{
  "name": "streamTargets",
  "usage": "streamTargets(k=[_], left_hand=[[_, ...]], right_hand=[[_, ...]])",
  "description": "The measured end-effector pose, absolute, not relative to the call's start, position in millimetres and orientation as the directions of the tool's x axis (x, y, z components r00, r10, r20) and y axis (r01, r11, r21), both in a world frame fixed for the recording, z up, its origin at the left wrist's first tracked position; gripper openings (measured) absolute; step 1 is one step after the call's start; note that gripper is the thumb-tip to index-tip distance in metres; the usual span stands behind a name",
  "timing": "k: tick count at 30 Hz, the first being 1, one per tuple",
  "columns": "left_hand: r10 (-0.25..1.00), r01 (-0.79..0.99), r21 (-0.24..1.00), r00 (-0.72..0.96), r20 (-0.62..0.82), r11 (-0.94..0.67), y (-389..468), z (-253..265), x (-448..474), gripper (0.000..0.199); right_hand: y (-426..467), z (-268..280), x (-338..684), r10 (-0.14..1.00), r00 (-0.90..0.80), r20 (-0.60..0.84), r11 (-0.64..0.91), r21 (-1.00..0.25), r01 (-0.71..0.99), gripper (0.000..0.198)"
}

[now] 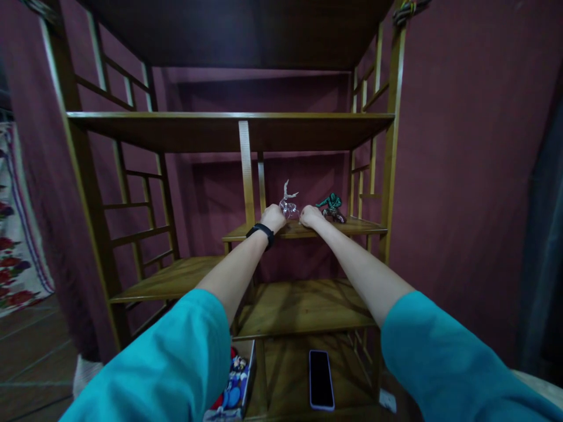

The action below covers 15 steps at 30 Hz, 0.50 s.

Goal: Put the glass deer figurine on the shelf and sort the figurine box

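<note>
Clear figurine [289,205] stood on the small upper shelf [360,225], left hand [272,218] and right hand [310,215] touching its sides, fingers curled around it, green figurine [331,206] just beside the right hand, phone [321,378] lay on the bottom shelf.

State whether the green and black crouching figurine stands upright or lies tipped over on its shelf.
Upright: the green and black crouching figurine sits on its base on the wooden shelf, body raised.

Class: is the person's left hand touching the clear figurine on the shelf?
Touching. The head view shows the left hand against the clear figurine, no gap visible.
</note>
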<state>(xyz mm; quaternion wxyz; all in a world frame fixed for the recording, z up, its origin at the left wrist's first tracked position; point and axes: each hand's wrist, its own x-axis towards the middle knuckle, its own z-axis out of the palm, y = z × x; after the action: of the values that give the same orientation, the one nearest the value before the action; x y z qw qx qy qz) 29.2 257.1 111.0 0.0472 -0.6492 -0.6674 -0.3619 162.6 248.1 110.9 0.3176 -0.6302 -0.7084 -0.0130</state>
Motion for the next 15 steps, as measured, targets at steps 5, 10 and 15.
streamTargets(k=[5, 10, 15], left_hand=[[0.843, 0.912, 0.393, -0.121, 0.524, -0.113, 247, 112, 33, 0.029], [0.785, 0.938, 0.316, -0.089, 0.613, -0.140, 219, 114, 42, 0.025], [0.665, 0.955, 0.183, 0.021, 0.746, -0.236, 154, 101, 49, 0.030]], right_hand=[[227, 106, 161, 0.873, -0.023, 0.488, 0.239, -0.386, 0.891, 0.025], [192, 85, 168, 0.674, -0.055, 0.736, 0.521, -0.422, 0.742, 0.034], [137, 33, 183, 0.454, 0.014, 0.891, 0.808, -0.419, 0.415, 0.031]])
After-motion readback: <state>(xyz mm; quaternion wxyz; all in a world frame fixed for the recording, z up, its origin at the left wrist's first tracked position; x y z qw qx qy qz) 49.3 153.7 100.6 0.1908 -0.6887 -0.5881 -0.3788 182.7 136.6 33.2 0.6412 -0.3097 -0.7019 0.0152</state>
